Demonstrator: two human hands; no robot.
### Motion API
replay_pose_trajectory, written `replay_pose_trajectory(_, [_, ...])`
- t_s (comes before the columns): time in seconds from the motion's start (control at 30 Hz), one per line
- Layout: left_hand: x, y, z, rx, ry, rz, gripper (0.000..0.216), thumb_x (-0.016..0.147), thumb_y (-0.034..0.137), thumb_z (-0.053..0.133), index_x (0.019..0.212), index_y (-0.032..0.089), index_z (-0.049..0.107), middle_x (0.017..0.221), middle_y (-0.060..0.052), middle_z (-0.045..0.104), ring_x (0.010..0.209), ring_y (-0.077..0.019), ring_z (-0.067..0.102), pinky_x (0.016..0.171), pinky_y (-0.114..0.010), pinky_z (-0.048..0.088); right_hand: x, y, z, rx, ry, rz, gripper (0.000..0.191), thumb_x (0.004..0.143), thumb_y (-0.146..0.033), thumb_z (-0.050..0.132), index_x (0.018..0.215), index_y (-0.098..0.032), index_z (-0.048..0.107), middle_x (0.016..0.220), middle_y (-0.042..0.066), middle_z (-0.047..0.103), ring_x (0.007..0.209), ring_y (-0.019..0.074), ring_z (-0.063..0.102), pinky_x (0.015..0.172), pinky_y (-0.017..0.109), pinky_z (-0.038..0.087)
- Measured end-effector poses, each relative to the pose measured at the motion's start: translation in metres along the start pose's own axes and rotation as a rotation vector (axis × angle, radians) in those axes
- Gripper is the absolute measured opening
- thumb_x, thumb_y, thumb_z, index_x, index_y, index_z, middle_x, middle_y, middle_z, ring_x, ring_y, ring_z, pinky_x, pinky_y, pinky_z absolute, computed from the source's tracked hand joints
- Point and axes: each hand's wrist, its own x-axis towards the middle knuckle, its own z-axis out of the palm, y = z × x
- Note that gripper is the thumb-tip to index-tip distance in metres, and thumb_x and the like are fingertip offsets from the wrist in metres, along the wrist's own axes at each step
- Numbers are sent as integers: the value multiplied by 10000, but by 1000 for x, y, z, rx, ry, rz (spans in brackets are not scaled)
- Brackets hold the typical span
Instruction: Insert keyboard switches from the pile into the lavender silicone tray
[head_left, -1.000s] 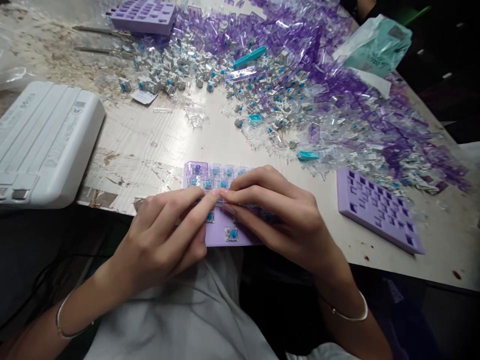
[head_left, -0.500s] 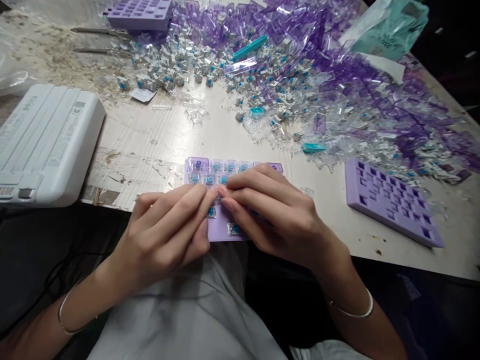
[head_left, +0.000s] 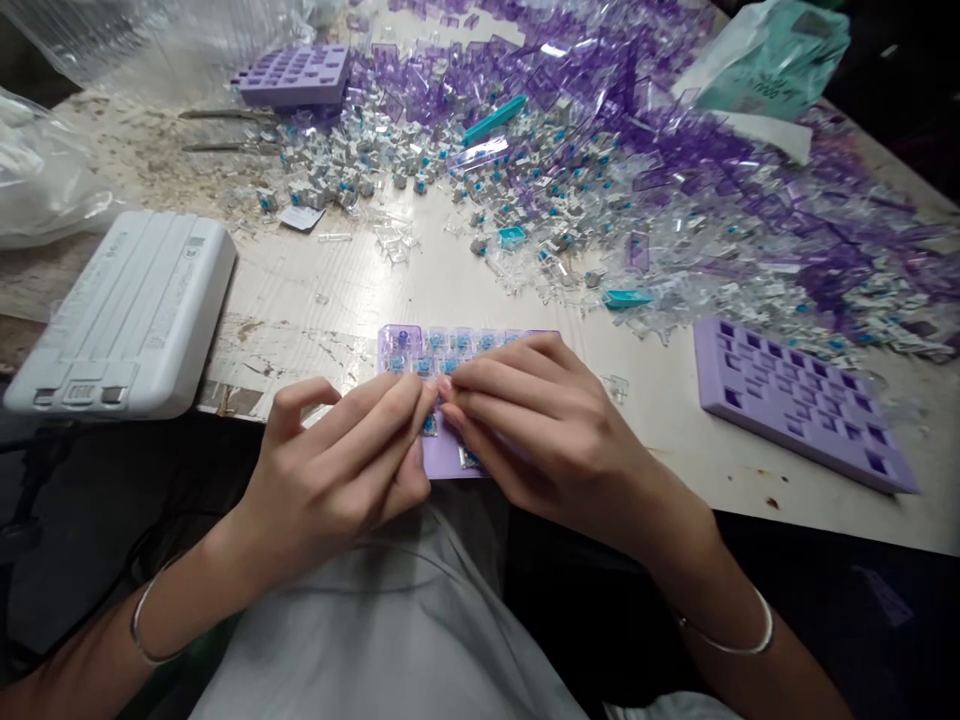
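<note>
A small purple keyboard base (head_left: pixel 444 458) lies at the table's front edge, partly covered by both hands. Blue switches under clear caps (head_left: pixel 463 341) line its upper rows, and a purple see-through cap (head_left: pixel 403 340) sits in its top left corner. My left hand (head_left: pixel 349 450) bends over the left side, fingers pressed together, its fingertips at the middle of the base. Opposite it, my right hand (head_left: pixel 559 430) is closed in a pinch, and its fingertips nearly touch those of the left. Whatever lies between the fingertips is hidden.
A white power bank (head_left: pixel 124 315) lies at the left. Another purple base (head_left: pixel 802 405) is at the right, and one more (head_left: pixel 296 78) stands at the back. Loose switches (head_left: pixel 390 145) and purple caps (head_left: pixel 645 90) are heaped behind. Metal tweezers (head_left: pixel 229 148) lie back left.
The view has shifted slightly, so the table's things sit a little lower and further right at the left side. Both hands stay at the middle of the keyboard base, fingertips close together.
</note>
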Motion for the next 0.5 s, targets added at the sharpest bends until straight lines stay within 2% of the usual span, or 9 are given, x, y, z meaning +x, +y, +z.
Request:
replay_pose_trajectory(0.17, [3,-5,-6,-61,-54,-28,270,885,138,575,1147,96,622,1020,-65,737,865,-186,693,719,-357,393,-17,2,-11,71,58,62,181,917,-124,552,1052,-95,669,987,115,707,921,194,634,805,350,486])
replay_pose_trajectory(0.23, [3,-7,-10,-87,-66,-47,280,886,141,582,1160,94,611,1039,-90,722,891,-208,680,732,-370,400,-34,0,-20,92,196,196,258,904,-93,549,1129,-149,662,1052,92,697,967,196,635,827,354,496])
replay_pose_trajectory(0.3, [2,-8,-14,-109,-53,-72,297,888,143,584,1182,101,597,1064,-111,704,916,-222,664,751,-386,396,-51,-4,-27,101,425,376,294,902,-80,536,1113,-224,681,1009,46,699,930,189,644,792,350,502])
replay_pose_trajectory(0.37, [-1,-8,-16,-126,-28,-92,314,896,146,573,1207,103,578,1076,-124,687,926,-227,647,772,-403,390,-62,-9,-31,110,552,510,288,907,-87,528,1066,-258,697,943,21,693,898,186,646,762,339,504])
replay_pose_trajectory(0.43, [-4,-8,-16,-143,-30,-96,332,905,157,557,1233,108,558,1093,-125,670,944,-228,632,795,-414,393,-63,-13,-30,123,465,540,267,910,-94,527,1064,-240,689,959,30,679,923,184,639,782,331,508])
replay_pose_trajectory(0.5, [-7,-7,-14,-159,-65,-112,350,913,171,541,1260,123,535,1131,-121,651,994,-233,614,831,-418,414,-55,-15,-25,129,277,462,258,920,-109,517,1123,-186,657,1038,63,665,991,186,619,847,335,508])
